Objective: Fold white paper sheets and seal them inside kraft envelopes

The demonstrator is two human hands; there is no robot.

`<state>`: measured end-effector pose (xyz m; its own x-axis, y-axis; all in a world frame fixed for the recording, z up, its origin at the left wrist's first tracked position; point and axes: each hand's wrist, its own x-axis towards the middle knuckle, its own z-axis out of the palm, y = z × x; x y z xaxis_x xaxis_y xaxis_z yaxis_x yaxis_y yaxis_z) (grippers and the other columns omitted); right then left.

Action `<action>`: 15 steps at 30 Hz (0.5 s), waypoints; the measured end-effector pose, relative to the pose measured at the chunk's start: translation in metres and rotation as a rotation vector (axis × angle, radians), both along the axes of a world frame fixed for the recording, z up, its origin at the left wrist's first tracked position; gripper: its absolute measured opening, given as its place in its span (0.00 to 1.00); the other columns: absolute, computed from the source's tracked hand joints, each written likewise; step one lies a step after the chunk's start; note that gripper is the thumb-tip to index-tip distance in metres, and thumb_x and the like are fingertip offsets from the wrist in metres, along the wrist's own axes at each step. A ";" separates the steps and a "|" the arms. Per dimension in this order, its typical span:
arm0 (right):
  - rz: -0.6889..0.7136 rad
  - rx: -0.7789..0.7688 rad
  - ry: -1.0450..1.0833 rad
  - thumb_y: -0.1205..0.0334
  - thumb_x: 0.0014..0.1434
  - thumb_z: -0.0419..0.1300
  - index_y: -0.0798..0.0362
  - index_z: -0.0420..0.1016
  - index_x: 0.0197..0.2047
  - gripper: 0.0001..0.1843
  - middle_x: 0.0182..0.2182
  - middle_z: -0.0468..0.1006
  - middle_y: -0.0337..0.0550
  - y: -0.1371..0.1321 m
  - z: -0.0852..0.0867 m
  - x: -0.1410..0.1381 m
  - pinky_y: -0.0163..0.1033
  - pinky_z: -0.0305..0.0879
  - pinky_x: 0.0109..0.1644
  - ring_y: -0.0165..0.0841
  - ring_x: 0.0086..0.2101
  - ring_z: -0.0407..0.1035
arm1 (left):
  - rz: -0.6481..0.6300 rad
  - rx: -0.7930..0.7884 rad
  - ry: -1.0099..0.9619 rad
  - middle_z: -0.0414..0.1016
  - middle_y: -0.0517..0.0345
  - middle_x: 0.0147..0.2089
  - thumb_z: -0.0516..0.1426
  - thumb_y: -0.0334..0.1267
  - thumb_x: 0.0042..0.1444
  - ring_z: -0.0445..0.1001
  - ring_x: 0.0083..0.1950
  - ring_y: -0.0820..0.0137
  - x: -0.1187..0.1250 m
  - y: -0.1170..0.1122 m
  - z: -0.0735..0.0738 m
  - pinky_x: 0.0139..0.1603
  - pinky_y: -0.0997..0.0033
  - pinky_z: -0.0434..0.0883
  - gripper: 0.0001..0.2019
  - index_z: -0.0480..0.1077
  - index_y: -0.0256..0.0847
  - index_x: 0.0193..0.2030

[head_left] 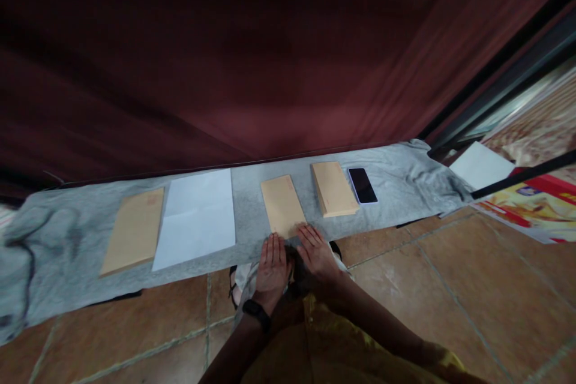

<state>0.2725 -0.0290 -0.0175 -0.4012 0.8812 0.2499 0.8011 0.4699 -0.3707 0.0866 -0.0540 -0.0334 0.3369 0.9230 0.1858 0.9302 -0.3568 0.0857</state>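
A brown paper envelope [283, 201] lies flat on the grey cloth in front of me. My left hand [272, 265], with a dark band at the wrist, rests palm down at the envelope's near left corner, fingers stretched out. At the near right corner, my right hand [318, 253] lies flat too, its fingertips touching the paper. To the right is a stack of brown envelopes [335, 189]. On the left, white paper sheets [198, 216] lie beside another brown envelope pile [134, 231].
Grey cloth [396, 174] covers a long narrow surface. A smartphone [362, 185] lies right of the envelope stack. Dark red curtain [279, 72] hangs along the far edge. A printed carton [535, 207] stands at the right, and brown tiles [400, 288] form the floor.
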 end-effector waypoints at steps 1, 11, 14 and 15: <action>0.037 -0.002 0.000 0.60 0.72 0.47 0.57 0.58 0.72 0.28 0.69 0.63 0.53 0.001 0.000 -0.006 0.57 0.54 0.72 0.42 0.69 0.54 | 0.003 0.005 -0.002 0.49 0.32 0.76 0.49 0.33 0.64 0.51 0.76 0.51 0.001 0.000 -0.001 0.74 0.43 0.57 0.36 0.41 0.27 0.76; 0.104 -0.027 -0.058 0.60 0.72 0.49 0.55 0.60 0.72 0.27 0.70 0.62 0.50 0.000 -0.005 -0.016 0.55 0.49 0.74 0.40 0.70 0.52 | 0.024 -0.026 -0.013 0.45 0.32 0.76 0.47 0.26 0.61 0.48 0.77 0.52 0.009 0.001 0.001 0.75 0.40 0.53 0.38 0.38 0.28 0.77; 0.111 -0.031 -0.061 0.61 0.72 0.48 0.57 0.59 0.72 0.28 0.70 0.61 0.51 0.000 -0.005 -0.013 0.56 0.49 0.74 0.41 0.70 0.51 | -0.004 -0.042 -0.010 0.43 0.32 0.77 0.48 0.27 0.59 0.43 0.78 0.53 0.013 0.003 0.004 0.77 0.43 0.52 0.38 0.41 0.24 0.76; 0.111 -0.033 -0.063 0.62 0.71 0.48 0.58 0.59 0.72 0.28 0.70 0.61 0.52 0.001 -0.006 -0.013 0.56 0.48 0.74 0.41 0.70 0.51 | -0.015 -0.041 -0.010 0.42 0.31 0.77 0.48 0.27 0.59 0.42 0.78 0.53 0.014 0.003 0.005 0.77 0.45 0.51 0.38 0.40 0.23 0.76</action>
